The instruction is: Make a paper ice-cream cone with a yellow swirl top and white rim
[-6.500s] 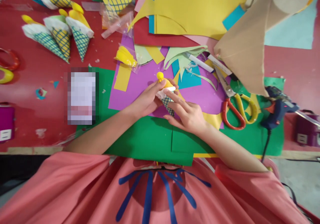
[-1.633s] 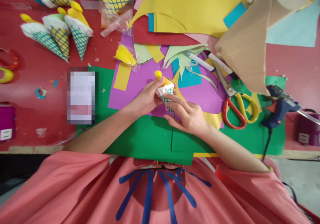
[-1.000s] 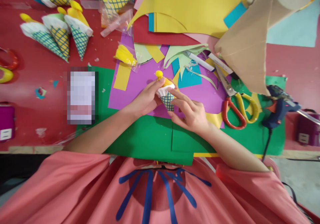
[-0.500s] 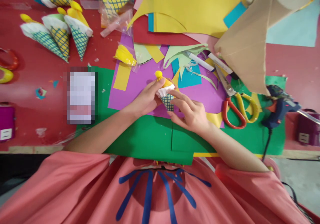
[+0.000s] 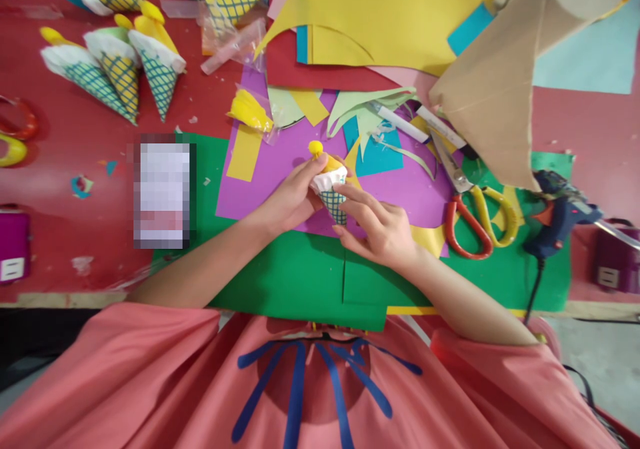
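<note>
A small paper ice-cream cone [image 5: 333, 202] with a blue-green lattice, a ruffled white rim and a yellow top is in my left hand [image 5: 293, 199]. The left thumb presses on the yellow part below a round yellow bobble, and its other fingers curl behind the cone, partly hidden. My right hand [image 5: 383, 229] touches the front of the cone just below the white rim with a fingertip. Its fingers are spread and lightly bent, the thumb apart, close to the cone's tip. Purple paper [image 5: 280, 199] and green sheets [image 5: 285, 269] lie underneath.
Several similar cones [image 5: 160, 82] lie at upper left. Red-and-yellow-handled scissors [image 5: 470, 225] and a glue gun [image 5: 555, 222] are at right. Pens [image 5: 400, 122], paper scraps, a bagged yellow piece [image 5: 250, 110] and a large tan cone [image 5: 495, 82] lie beyond my hands. A blurred-out rectangle [image 5: 163, 195] is at left.
The cone has shifted slightly to the left, and a little more of its white rim shows. My right fingers have slid down a touch from the rim.
</note>
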`<state>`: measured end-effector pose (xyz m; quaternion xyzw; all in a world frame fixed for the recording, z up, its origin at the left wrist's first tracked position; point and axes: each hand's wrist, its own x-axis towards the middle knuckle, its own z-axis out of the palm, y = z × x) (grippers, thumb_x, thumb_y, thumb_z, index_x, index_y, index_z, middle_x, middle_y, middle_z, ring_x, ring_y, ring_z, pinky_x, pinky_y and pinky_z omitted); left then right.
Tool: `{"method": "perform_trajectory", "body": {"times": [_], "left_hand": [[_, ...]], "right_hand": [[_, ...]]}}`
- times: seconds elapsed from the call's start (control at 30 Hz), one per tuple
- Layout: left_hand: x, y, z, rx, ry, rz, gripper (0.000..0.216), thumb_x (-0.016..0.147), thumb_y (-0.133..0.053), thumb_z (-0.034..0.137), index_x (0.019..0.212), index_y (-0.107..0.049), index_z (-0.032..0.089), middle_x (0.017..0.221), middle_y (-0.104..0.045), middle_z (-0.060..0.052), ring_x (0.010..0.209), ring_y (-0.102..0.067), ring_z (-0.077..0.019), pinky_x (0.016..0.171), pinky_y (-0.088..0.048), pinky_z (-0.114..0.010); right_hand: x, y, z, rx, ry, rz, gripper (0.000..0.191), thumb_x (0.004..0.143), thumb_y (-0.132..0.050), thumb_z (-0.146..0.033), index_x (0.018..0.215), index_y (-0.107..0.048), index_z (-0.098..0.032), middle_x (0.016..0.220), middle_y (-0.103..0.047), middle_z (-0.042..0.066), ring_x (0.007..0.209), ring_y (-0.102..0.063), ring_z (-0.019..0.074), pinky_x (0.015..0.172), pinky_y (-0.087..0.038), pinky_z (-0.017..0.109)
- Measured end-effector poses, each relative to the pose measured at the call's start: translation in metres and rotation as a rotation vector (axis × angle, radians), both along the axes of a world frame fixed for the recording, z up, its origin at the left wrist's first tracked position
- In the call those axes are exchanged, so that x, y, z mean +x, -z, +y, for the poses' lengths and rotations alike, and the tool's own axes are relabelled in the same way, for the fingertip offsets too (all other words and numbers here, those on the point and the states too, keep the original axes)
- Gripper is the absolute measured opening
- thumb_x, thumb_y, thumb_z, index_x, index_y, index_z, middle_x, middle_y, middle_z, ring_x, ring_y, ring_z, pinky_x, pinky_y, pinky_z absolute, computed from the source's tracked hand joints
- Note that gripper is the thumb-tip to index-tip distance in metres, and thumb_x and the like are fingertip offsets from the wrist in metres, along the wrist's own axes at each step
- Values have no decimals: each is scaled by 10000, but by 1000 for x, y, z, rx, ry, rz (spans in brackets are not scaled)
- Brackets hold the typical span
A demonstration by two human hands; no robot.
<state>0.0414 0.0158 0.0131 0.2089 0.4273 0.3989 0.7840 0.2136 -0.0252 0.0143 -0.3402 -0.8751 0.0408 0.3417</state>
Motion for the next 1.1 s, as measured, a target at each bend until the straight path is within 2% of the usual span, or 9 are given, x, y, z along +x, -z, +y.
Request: {"method": "perform_trajectory", "body": {"times": [0.2, 0.27, 0.4, 0.5, 0.6, 0.7, 0.83, 0.97, 1.1], "left_hand": [[-1, -1, 2, 3, -10, -74, 393, 960, -518, 523, 876, -650, 162, 783, -702, -13, 738, -727, -144, 575, -526, -211], [-2, -1, 2, 17, -17, -105, 407, 940, -542, 545, 888, -645, 155, 806, -711, -26, 760, -738, -158, 583, -539, -218], [-3, 1, -1, 132, -28, -159, 374, 884, -632, 532, 938, -645, 163, 900, -725, -37, 883, -746, -201, 756, -596, -295], [-3, 3, -4, 211, -19, -123, 379, 847, -671, 548, 954, -644, 186, 999, -724, -40, 1044, -718, -237, 890, -580, -347], [-4, 5, -5, 300, -4, -70, 437, 772, -732, 590, 962, -653, 204, 1098, -711, -43, 1144, -673, -249, 926, -556, -337], [-5, 6, -5, 366, -23, -36, 501, 713, -780, 604, 1011, -662, 219, 1118, -703, -34, 1095, -669, -215, 886, -547, -303], [-5, 5, -4, 342, -31, -73, 528, 651, -857, 529, 1052, -656, 250, 989, -713, 6, 924, -673, -153, 781, -538, -262], [-4, 6, -4, 327, -44, -85, 451, 707, -827, 498, 1007, -658, 206, 890, -706, 2, 851, -676, -140, 724, -533, -245], [-5, 7, -5, 309, -21, -121, 392, 749, -793, 486, 1000, -674, 209, 925, -711, -7, 875, -682, -142, 746, -559, -248]], "right_hand": [[2, 1, 0, 30, -30, 106, 132, 955, -566, -264, 1053, -540, -179, 1084, -762, 119, 682, -721, 138, 552, -546, 249], [3, 1, 1, -11, -14, 144, 132, 958, -560, -271, 1057, -532, -188, 1010, -762, 95, 646, -705, 125, 530, -526, 231], [2, 6, -1, -272, 35, 166, 251, 961, -568, -396, 1101, -502, -199, 817, -733, 17, 527, -655, 110, 481, -485, 220], [0, 9, -2, -510, 44, 262, 220, 943, -587, -368, 1060, -481, -215, 721, -680, -30, 489, -620, 99, 466, -470, 206], [-3, 9, -2, -622, 66, 350, 189, 905, -612, -330, 974, -465, -234, 719, -645, -44, 482, -575, 83, 466, -456, 203], [-4, 7, -2, -628, 100, 394, 195, 870, -631, -308, 929, -460, -237, 664, -583, -64, 481, -546, 78, 463, -434, 197], [-3, 6, -1, -575, 83, 386, 183, 861, -631, -275, 922, -463, -233, 643, -557, -75, 470, -527, 68, 459, -417, 188], [-2, 7, -1, -482, 51, 346, 167, 873, -636, -265, 925, -481, -229, 654, -591, -68, 472, -522, 63, 470, -419, 187], [-2, 9, -2, -422, 47, 295, 156, 903, -625, -290, 937, -487, -224, 657, -608, -64, 477, -531, 63, 470, -423, 183]]}}
